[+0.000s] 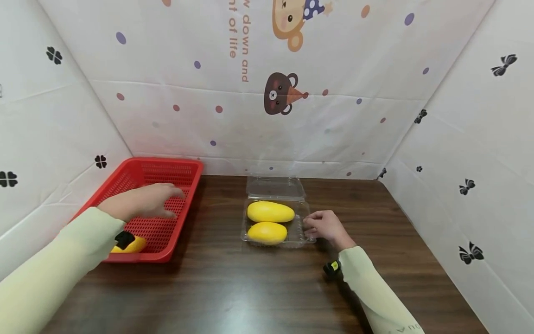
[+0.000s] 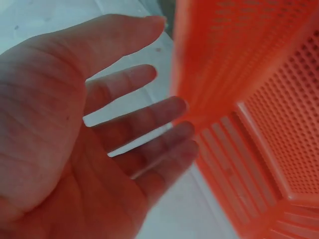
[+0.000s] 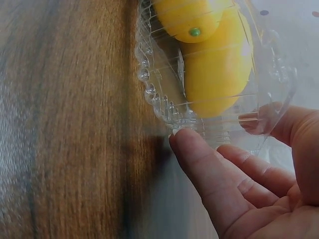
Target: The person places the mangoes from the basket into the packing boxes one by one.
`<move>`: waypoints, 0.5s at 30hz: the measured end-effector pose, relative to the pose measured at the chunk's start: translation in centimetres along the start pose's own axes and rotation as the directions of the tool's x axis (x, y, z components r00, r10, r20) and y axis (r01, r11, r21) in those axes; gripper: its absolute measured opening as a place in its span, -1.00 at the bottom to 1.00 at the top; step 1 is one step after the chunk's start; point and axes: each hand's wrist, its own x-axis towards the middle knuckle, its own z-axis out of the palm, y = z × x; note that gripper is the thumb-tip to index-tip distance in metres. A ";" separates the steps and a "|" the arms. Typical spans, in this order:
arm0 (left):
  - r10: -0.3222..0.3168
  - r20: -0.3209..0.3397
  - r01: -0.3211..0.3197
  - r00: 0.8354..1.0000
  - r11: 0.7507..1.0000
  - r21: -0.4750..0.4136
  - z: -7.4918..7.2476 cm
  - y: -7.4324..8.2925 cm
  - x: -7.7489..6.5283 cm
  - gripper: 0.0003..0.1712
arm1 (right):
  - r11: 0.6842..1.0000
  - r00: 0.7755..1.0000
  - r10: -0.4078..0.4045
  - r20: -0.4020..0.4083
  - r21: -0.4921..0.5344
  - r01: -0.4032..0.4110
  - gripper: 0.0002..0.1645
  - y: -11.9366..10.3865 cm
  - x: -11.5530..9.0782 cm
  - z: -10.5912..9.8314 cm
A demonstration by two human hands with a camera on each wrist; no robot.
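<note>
My left hand [image 1: 152, 200] hangs over the red plastic basket [image 1: 143, 256] at the left, fingers spread and relaxed, holding nothing. In the left wrist view its fingertips [image 2: 174, 107] overlap the basket's edge. Under that forearm, a yellow fruit [image 1: 136, 245] lies in the basket's near corner, partly hidden by the wrist. My right hand [image 1: 327, 227] pinches the right edge of a clear plastic clamshell box [image 1: 296, 228], its thumb seen through the plastic in the right wrist view. Two elongated yellow fruits, the farther one [image 1: 270, 212] larger than the nearer one [image 1: 267, 233], lie side by side in the box.
The box's clear lid [image 1: 275, 187] is folded back toward the rear wall sheet [image 1: 333, 139]. Both containers stand on a dark wooden table [image 1: 233, 287]. Printed white sheets enclose it at the back, left and right.
</note>
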 end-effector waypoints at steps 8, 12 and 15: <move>-0.040 0.127 0.054 0.991 0.992 -0.111 0.7 -3.6 -1.6 -0.23 | 1.000 1.000 0.010 -0.003 -0.018 -0.011 -0.58 -0.7 -0.4 0.1; -0.079 0.173 0.106 0.982 0.983 -0.153 1.1 -5.3 -2.1 -0.19 | 1.000 1.000 0.012 -0.006 -0.019 -0.012 -0.58 -0.4 -0.2 0.1; -0.121 0.199 0.154 0.973 0.974 -0.163 1.2 -6.1 -2.6 -0.14 | 1.000 1.000 0.020 -0.009 -0.013 -0.020 -0.60 -0.4 -0.1 0.2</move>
